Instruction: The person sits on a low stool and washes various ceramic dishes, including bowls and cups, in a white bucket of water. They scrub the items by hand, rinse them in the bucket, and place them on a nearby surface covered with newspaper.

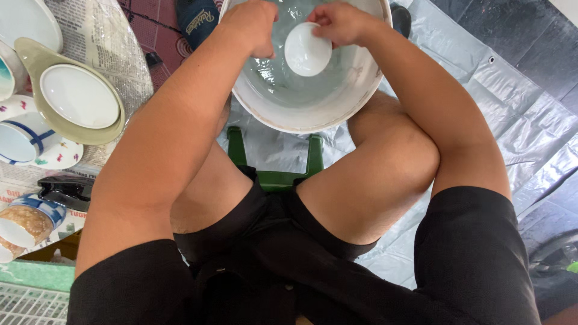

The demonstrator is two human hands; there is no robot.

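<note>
Small white bowl [307, 49] held over basin [313, 114] water by right hand [340, 23], seemingly pinched.

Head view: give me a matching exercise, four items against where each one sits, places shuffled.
Items:
1. small white bowl
2. large white basin
3. green stool
4. oval beige dish

Places:
A. under the seated person, between the thighs
B. on the newspaper at the left
C. held by the right hand over the water
D. on the grey tarp in front of the knees

Pairs: 1-C, 2-D, 3-A, 4-B
</note>
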